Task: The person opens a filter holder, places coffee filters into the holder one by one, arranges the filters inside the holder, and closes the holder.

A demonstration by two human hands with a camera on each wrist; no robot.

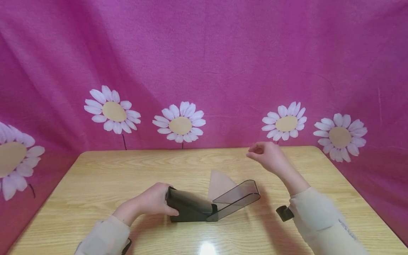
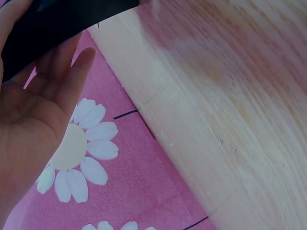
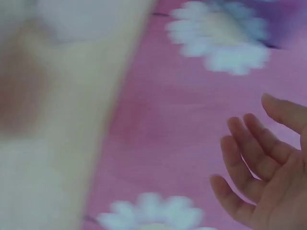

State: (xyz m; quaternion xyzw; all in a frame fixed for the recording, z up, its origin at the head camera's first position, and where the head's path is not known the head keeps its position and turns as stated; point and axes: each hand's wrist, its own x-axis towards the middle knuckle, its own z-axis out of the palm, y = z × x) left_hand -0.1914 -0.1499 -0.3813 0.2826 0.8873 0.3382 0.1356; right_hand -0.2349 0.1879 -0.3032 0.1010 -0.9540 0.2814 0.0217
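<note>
From where I sit, the black box (image 1: 190, 209) runs lengthwise left to right near the middle of the table (image 1: 127, 170), resting on it or just above, I can't tell which; my left hand (image 1: 154, 200) grips its left end. The clear lid (image 1: 237, 200) slants out from the right end, rightward and toward the far side, with a pale sheet (image 1: 220, 182) standing just beyond it. My right hand (image 1: 267, 156) is nearer the lid's free end, hanging far and right of it, well apart from the box. The head view leaves that palm hidden, but the right wrist view shows it bare, fingers loosely bent, holding nothing
</note>
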